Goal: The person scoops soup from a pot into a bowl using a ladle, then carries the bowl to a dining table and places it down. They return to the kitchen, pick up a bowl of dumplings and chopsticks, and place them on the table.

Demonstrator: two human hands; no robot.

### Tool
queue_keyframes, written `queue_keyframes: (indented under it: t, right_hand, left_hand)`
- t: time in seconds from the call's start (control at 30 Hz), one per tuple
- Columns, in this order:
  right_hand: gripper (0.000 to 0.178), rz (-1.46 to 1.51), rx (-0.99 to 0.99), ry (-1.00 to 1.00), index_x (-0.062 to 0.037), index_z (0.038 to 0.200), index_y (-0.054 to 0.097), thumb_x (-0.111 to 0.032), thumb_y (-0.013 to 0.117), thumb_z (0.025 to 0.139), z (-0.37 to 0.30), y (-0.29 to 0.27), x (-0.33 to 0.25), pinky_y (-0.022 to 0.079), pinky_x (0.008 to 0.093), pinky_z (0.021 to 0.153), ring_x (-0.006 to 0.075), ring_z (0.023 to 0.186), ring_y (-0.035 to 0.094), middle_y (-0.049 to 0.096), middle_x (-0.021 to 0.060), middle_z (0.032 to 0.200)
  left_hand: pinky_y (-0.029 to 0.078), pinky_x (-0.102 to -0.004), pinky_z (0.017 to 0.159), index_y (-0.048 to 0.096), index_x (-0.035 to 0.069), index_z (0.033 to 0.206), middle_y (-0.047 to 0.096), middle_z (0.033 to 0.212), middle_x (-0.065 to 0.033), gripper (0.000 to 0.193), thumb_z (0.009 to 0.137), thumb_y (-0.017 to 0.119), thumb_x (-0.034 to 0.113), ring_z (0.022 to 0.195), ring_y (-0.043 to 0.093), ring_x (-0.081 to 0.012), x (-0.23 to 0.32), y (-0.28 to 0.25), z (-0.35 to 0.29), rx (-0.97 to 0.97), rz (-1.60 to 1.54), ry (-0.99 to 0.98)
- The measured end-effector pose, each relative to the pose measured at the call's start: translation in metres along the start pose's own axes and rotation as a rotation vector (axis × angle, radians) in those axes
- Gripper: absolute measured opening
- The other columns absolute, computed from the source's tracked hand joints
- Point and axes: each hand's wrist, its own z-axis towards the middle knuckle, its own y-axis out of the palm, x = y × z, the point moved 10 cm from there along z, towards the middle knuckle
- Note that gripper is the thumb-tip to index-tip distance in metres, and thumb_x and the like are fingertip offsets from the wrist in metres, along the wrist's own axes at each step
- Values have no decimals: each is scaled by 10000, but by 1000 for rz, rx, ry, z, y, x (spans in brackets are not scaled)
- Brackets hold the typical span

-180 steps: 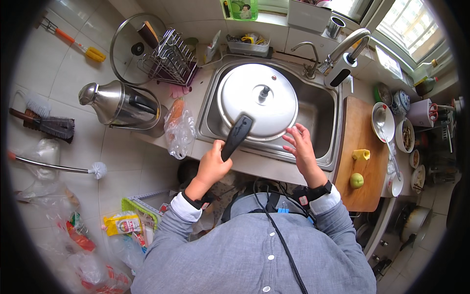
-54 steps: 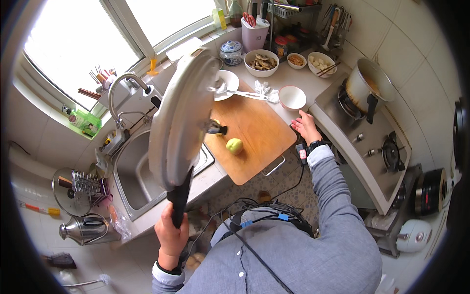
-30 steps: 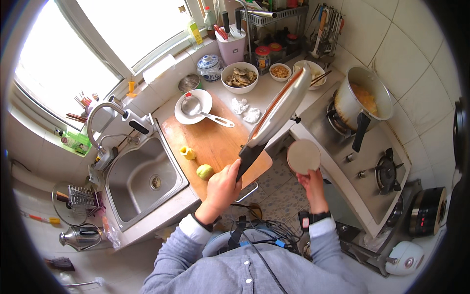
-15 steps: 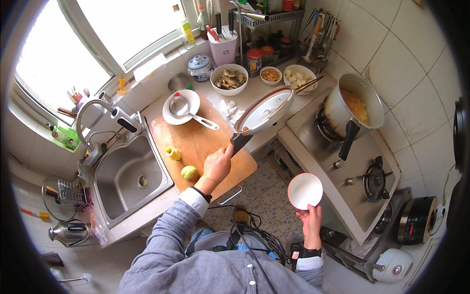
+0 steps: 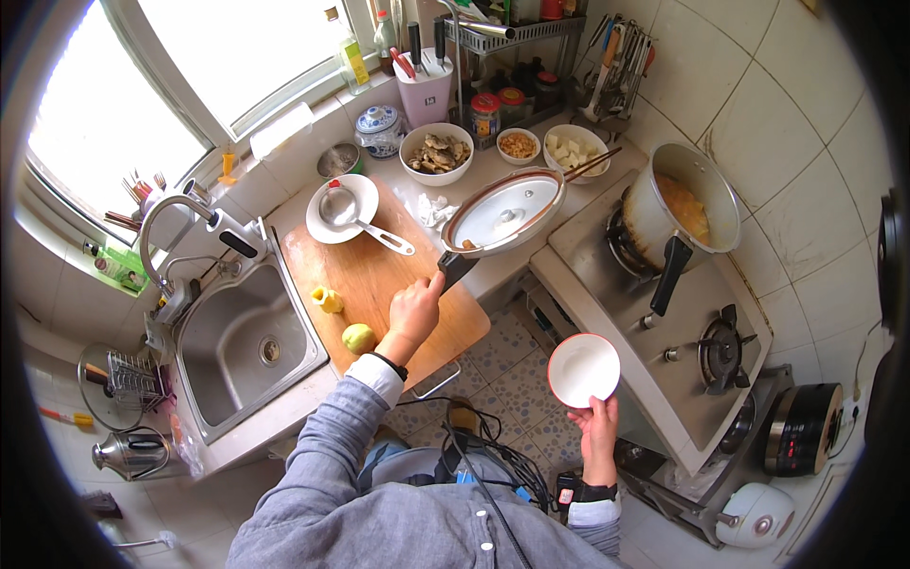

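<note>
My left hand (image 5: 415,308) is closed round the black handle of a pressure cooker lid (image 5: 483,211), above the cutting board's far right corner. The lid is silvery with a brownish ring at its edge, and a small brown food bit lies near the handle. My right hand (image 5: 597,431) grips a small white bowl (image 5: 580,375) with a red rim over the floor, its inside facing up. On the wooden cutting board (image 5: 379,294) are a yellow-green fruit (image 5: 358,338), a cut yellow piece (image 5: 327,300), and a white plate (image 5: 322,220) bearing a strainer (image 5: 338,203).
A pot (image 5: 706,211) with orange-yellow food sits on the stove (image 5: 607,294). Behind the lid are bowls of brown pieces (image 5: 438,156), orange bits (image 5: 518,144) and white cubes (image 5: 573,152), with chopsticks (image 5: 595,163) nearby. The steel sink (image 5: 227,351) lies left; cables (image 5: 502,446) hang before me.
The lid has tilted so more of its broad face shows, and my left hand has turned slightly with it. My right hand keeps the bowl in nearly the same place.
</note>
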Motion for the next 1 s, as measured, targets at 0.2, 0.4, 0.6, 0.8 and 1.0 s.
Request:
queue_keyframes:
  t: [0.2,0.4,0.6,0.8,1.0]
  right_hand:
    - [353,-6,-8,-7,-85,1227,412,-136,482,885,-3,1,-4,531,312,603,205,753,644,595,109,1023]
    - [333,3,-30,-28,-80,1205,416,-131,482,883,-9,2,-8,538,313,606,210,764,644,586,113,1050]
    - [411,-2,-6,18,-64,1273,373,-108,474,877,-12,-4,-1,532,294,594,195,781,638,579,126,1078]
    - [434,-6,-25,31,-67,1286,364,-115,494,875,-14,-5,4,533,300,607,200,815,631,564,116,1101]
    - [432,-37,-81,4,-70,1286,374,-111,500,875,-15,10,-4,532,297,610,189,818,623,558,107,1102]
  left_hand:
    - [478,-386,525,518,127,1047,574,743,-80,302,754,522,55,626,610,-275,-7,16,5,-26,6,-44]
    - [474,-409,560,501,127,1044,574,767,-82,284,771,506,50,664,612,-299,-11,29,10,-70,-29,-95]
    - [473,-428,617,481,118,1075,572,857,-105,316,772,518,37,765,613,-310,-19,46,14,-160,-40,-170]
    - [477,-438,653,461,101,1113,563,931,-111,375,753,559,62,813,608,-304,-27,65,10,-220,-45,-235]
    - [484,-433,691,454,96,1097,540,999,-116,414,738,654,140,924,561,-318,-28,67,7,-209,-58,-248]
